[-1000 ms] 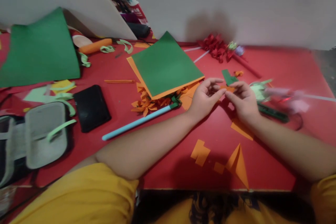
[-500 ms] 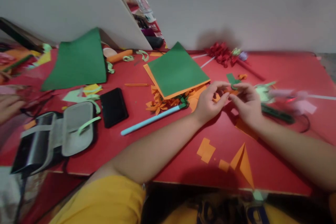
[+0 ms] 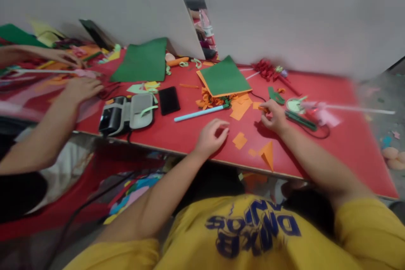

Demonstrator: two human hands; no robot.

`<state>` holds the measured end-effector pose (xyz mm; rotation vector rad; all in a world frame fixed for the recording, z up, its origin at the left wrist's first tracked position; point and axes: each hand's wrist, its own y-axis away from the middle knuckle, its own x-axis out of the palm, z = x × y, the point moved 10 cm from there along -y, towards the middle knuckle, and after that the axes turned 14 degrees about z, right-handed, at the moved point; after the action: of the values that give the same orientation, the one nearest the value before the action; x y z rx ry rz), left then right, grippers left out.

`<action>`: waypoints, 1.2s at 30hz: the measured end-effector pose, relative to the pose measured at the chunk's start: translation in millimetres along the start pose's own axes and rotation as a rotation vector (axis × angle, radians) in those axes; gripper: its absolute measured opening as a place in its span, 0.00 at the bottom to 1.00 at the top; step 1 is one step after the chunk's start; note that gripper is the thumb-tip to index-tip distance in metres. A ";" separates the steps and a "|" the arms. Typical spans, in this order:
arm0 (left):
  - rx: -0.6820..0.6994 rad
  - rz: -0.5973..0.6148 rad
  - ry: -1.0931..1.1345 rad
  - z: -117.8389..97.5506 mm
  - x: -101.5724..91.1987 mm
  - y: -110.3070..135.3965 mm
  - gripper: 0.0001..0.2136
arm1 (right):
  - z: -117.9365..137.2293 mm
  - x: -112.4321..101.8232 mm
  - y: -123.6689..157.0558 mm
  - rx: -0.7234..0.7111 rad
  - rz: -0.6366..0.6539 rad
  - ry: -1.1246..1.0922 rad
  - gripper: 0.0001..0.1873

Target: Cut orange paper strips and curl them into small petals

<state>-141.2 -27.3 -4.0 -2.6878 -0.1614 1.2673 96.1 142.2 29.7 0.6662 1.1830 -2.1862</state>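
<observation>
My right hand (image 3: 274,117) rests on the red table (image 3: 348,143) with its fingers pinched on a small orange paper piece (image 3: 262,109). My left hand (image 3: 211,136) lies apart from it near the table's front edge, fingers curled loosely, nothing visible in them. Orange paper scraps (image 3: 239,139) lie between the two hands, and an orange folded triangle (image 3: 268,154) sits at the front edge. A green paper strip (image 3: 275,95) lies just beyond my right hand.
A green sheet on an orange sheet (image 3: 224,78), a light blue stick (image 3: 199,113), a black phone (image 3: 168,100), an open grey case (image 3: 126,112), a red paper flower (image 3: 265,68) and a glue gun (image 3: 300,120) lie about. Another person's hands (image 3: 82,88) work at the left.
My left hand has let go and drawn back toward the front edge. The right hand keeps the orange piece. The view has pulled back and swung left, showing another person.
</observation>
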 end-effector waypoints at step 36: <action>-0.129 0.201 -0.306 19.7 -3.0 34.3 0.08 | -32.9 -64.5 77.4 0.449 -0.103 -0.204 0.07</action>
<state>-157.5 -59.4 -20.8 -2.6514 -0.0097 1.7837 200.1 150.8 10.9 0.5478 0.6376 -2.5659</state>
